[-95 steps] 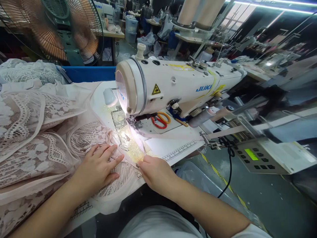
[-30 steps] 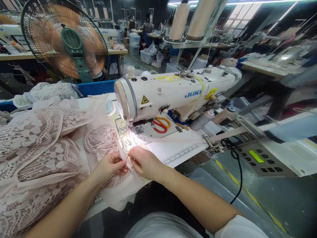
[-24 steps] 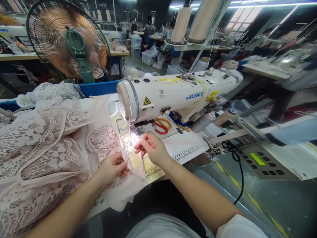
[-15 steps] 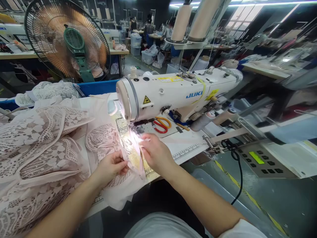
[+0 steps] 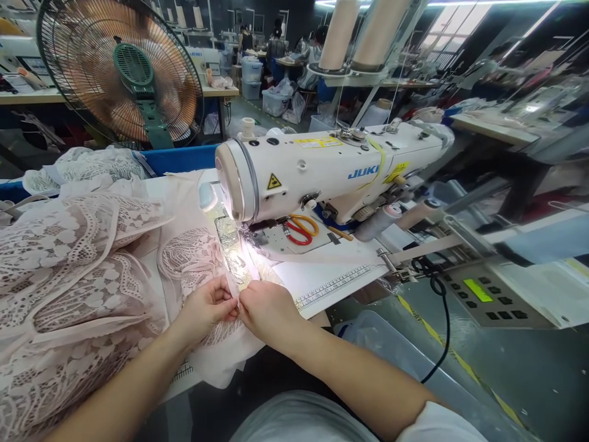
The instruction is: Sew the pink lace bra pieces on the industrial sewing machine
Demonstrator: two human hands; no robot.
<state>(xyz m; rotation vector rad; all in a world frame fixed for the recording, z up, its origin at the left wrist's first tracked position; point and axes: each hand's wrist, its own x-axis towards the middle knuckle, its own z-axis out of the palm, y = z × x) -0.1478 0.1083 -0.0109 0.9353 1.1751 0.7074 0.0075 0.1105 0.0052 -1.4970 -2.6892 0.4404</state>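
Pale pink lace fabric (image 5: 193,252) lies at the needle end of a white sewing machine (image 5: 285,169), under its bright lamp. My left hand (image 5: 209,307) is closed, thumb and fingers pinching the fabric's edge strip. Right beside it, my right hand (image 5: 269,313) is closed on the same edge, its fingertips close to the left ones. From the hands the narrow pink strip (image 5: 234,270) runs up toward the presser foot. My right fingers partly hide what they pinch. Scissors with red and orange handles (image 5: 301,230) lie behind the needle area.
A heap of pink lace garments (image 5: 83,258) covers the table's left side. Behind stands a large fan (image 5: 133,67). Thread cones (image 5: 338,37) rise over the machine, and a control box (image 5: 497,294) hangs at right. Several people sit at machines far back.
My right hand has come down and left from near the needle to beside my left hand, where it grips the edge. My left hand has hardly moved.
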